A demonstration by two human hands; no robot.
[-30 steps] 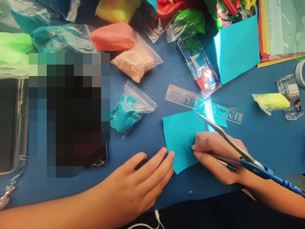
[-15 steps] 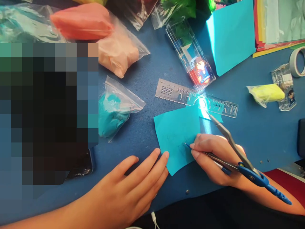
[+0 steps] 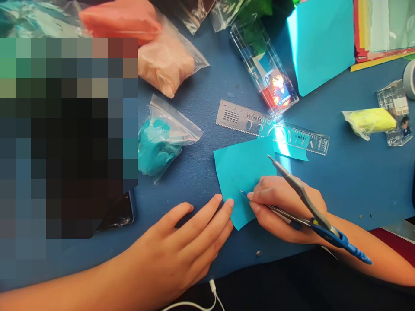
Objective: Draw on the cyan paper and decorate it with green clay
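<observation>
A: On the blue table (image 3: 201,108), what lies around you, biggest first?

B: A blurred block fills the left side. Past it are bags of clay: an orange bag (image 3: 119,19) at the top, a pink bag (image 3: 167,65) touching it, a teal bag (image 3: 160,140) nearer me. A large blue sheet (image 3: 320,43) stands top right, and a clear ruler (image 3: 272,128) lies just above my paper.

A: And the paper itself?

B: The paper (image 3: 241,172), a small teal piece, lies flat near the table's front edge, between my 2 hands, its top corner over the ruler.

A: What are your hands doing?

B: My left hand (image 3: 181,246) lies flat, fingers close together, the tips just touching the paper's left edge. My right hand (image 3: 285,207) pinches 1 leg of a compass (image 3: 304,203); that leg's tip is down on the paper, and the other leg angles up, clear of the sheet.

A: Which step is that?

B: I judge I'm marking or scoring a curve. Next, I think, the left fingertips should press harder so the sheet can't swivel, while the tip stays light enough not to tear it.
</observation>
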